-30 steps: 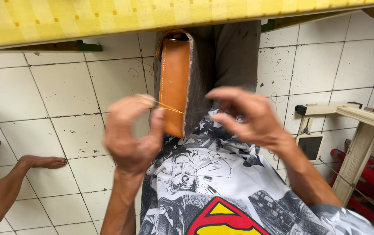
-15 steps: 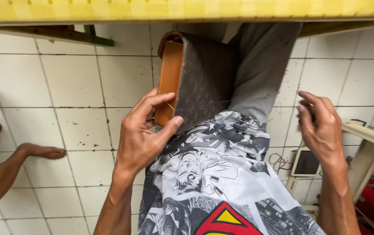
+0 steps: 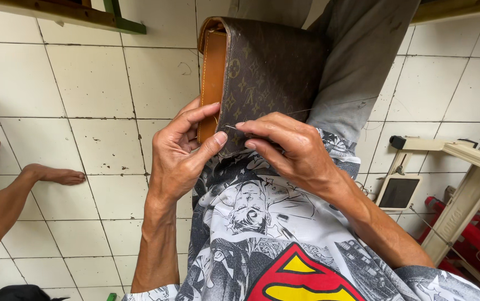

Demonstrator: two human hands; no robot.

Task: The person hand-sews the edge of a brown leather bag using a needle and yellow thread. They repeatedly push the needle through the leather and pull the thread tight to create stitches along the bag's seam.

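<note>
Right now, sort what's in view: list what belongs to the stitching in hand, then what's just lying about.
In hand:
- brown patterned bag with tan leather edge, resting on the knee
- left hand gripping that edge
- right hand pinching a needle
- thread

Lying about:
- small dark screen device on the tiled floor
- wooden frame
- another person's bare foot

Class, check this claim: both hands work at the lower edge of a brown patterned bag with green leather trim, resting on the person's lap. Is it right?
Not quite. The head view shows the trim is tan, not green. The rest holds: the left hand and right hand work at the bag on the lap.
</note>
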